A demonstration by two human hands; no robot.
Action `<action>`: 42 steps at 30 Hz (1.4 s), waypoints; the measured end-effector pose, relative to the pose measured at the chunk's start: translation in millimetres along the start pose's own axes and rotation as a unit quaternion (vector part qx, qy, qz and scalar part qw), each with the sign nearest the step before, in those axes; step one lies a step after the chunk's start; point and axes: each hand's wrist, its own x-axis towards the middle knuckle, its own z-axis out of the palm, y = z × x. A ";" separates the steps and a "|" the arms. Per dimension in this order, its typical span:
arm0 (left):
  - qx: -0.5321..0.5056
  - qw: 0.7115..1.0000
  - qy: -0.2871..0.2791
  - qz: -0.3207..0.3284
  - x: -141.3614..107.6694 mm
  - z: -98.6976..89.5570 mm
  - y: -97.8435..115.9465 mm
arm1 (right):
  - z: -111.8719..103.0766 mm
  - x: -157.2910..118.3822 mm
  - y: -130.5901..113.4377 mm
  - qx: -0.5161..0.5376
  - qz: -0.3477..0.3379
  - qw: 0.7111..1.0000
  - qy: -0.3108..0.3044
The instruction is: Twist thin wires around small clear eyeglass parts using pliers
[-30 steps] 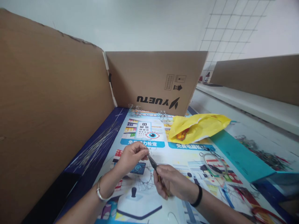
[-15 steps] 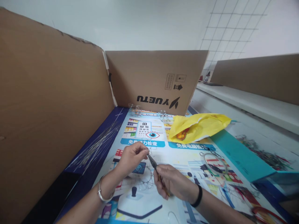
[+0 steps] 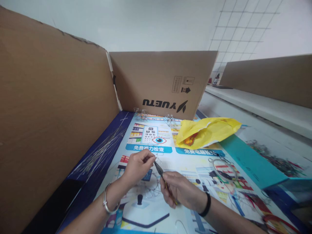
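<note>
My right hand [image 3: 181, 188] is closed around a pair of pliers [image 3: 159, 169], whose dark jaws point up and left. Thumb and fingers of my left hand [image 3: 140, 165] pinch together right at the tips of the jaws. A thin wire [image 3: 159, 159] shows faintly there; most of it is hidden by the fingers. Below my hands, a loosely bent tangle of fine wire [image 3: 152, 190] lies on the printed sheet [image 3: 136, 213].
Straight wires [image 3: 102, 151] lie in a bundle at the left. Small wire pieces [image 3: 170, 120] sit by the cardboard panel [image 3: 151, 78]. To the right are a yellow bag [image 3: 212, 130], a wire coil [image 3: 224, 169] and a teal box [image 3: 253, 162] of coloured wire pieces.
My left wrist has turned a little and shifted slightly, with the fingers still at the tips of the pliers. My right hand and the pliers have hardly moved.
</note>
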 end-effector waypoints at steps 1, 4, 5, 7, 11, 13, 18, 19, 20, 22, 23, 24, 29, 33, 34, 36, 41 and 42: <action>0.011 1.000 0.002 0.006 -0.3 0.1 0.3 | 0.5 0.1 0.2 0.000 0.001 1.000 0.003; 0.048 0.999 0.012 0.022 -1.2 0.8 2.8 | 3.0 0.1 0.4 0.002 0.004 1.000 0.014; 0.059 0.998 0.017 0.026 -1.5 1.1 3.8 | 4.0 -0.1 0.5 0.003 0.005 1.000 0.018; 0.080 0.996 0.025 0.036 -2.3 2.3 5.1 | 5.8 -0.6 0.8 0.007 0.007 1.000 0.025; 0.112 0.991 0.036 0.060 -4.1 4.9 4.7 | 8.5 -1.6 2.1 0.020 0.012 0.999 0.030; 0.120 0.989 0.040 0.072 -5.0 5.8 3.9 | 10.1 -1.9 2.5 0.021 0.013 0.999 0.033; 0.119 0.990 0.030 0.075 -5.4 5.6 3.2 | 15.9 -3.8 -0.2 -0.006 0.018 0.998 0.058; 0.115 0.990 0.028 0.072 -4.9 5.2 3.1 | 16.9 -4.5 -0.9 -0.017 0.019 0.998 0.066; 0.110 0.991 0.029 0.069 -4.3 4.7 3.0 | 17.6 -5.2 -1.4 -0.028 0.021 0.997 0.073; 0.098 0.993 0.037 0.056 -2.6 3.4 2.5 | 18.1 -6.1 -1.6 -0.055 0.027 0.994 0.087; 0.087 0.994 0.042 0.044 -1.7 2.8 2.2 | 17.8 -6.3 -1.1 -0.069 0.031 0.993 0.093; 0.069 0.996 0.044 0.025 -0.8 2.3 1.8 | 17.2 -6.2 -0.5 -0.082 0.036 0.991 0.095; -0.112 0.987 0.042 -0.108 3.0 3.6 0.9 | 12.9 -3.8 3.2 -0.161 0.003 0.984 0.080; -0.190 0.969 0.041 -0.154 2.4 6.8 3.6 | 12.5 -3.6 2.8 -0.180 -0.038 0.979 0.082; -0.197 0.967 0.043 -0.158 1.7 7.4 4.4 | 12.7 -3.7 2.4 -0.179 -0.040 0.979 0.085; -0.207 0.964 0.046 -0.157 0.4 8.5 5.6 | 13.1 -3.9 2.0 -0.176 -0.040 0.980 0.088; -0.207 0.965 0.048 -0.153 -0.2 10.1 4.8 | 12.5 -2.8 2.8 -0.182 -0.044 0.978 0.094; -0.204 0.966 0.048 -0.154 0.0 10.4 4.4 | 12.3 -2.5 3.1 -0.184 -0.043 0.977 0.097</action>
